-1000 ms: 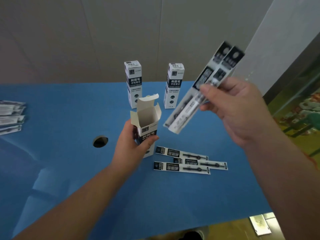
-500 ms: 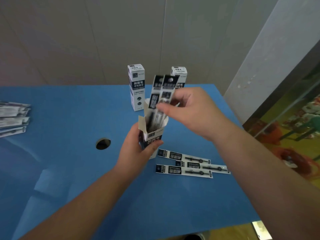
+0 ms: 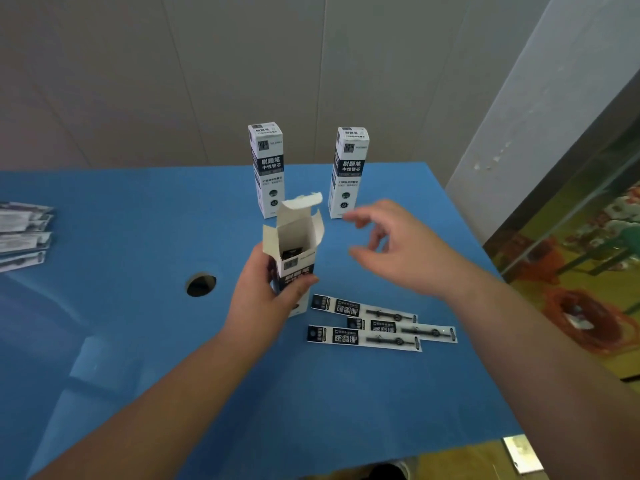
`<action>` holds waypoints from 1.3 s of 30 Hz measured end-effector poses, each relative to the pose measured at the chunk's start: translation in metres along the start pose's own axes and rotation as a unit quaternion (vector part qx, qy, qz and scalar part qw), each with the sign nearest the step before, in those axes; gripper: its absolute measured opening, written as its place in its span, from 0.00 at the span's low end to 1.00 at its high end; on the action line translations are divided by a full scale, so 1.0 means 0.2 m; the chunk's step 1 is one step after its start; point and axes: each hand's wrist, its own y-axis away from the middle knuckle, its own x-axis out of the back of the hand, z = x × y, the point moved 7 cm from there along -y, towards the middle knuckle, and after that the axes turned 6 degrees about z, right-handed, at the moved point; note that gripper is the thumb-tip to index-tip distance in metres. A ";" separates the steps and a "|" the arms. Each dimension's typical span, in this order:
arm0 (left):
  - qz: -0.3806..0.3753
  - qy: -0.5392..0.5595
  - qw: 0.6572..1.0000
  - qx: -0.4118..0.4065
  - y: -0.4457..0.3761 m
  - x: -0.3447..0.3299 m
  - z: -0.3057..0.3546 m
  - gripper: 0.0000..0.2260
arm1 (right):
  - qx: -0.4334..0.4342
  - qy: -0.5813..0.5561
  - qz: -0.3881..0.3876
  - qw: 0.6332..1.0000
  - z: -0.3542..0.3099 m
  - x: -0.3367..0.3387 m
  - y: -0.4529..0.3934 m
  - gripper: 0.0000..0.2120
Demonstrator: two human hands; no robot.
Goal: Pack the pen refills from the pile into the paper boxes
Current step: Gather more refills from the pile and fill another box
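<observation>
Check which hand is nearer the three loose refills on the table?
Left. The left hand grips the open box just beside the refills; the right hand hovers empty above them, farther back.

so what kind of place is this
Probably a small packing workstation: a blue table with a round cable hole, upright white paper refill boxes, and flat sleeved pen refills laid loose.

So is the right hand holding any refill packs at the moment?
No, the right hand hangs empty above the table beside the open box, its fingers loosely curled.
</observation>
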 end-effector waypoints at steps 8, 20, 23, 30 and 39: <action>0.006 -0.006 1.000 0.008 0.00 0.00 -0.01 0.18 | -0.082 0.255 -0.211 0.940 0.36 -0.28 0.28 0.37; 0.012 -0.015 1.000 -0.006 0.01 0.00 0.02 0.18 | -0.059 0.331 -0.199 0.920 0.35 -0.34 0.32 0.05; 0.020 -0.022 1.000 -0.004 0.01 0.00 0.02 0.18 | -0.072 0.329 -0.210 0.918 0.37 -0.33 0.30 0.08; 0.019 -0.028 0.999 -0.020 0.01 0.01 0.01 0.25 | -0.085 0.251 -0.153 0.952 0.32 -0.21 0.21 0.11; 0.022 -0.025 0.999 -0.006 0.01 0.01 0.00 0.24 | -0.192 -0.128 0.080 0.970 0.29 0.16 0.17 0.03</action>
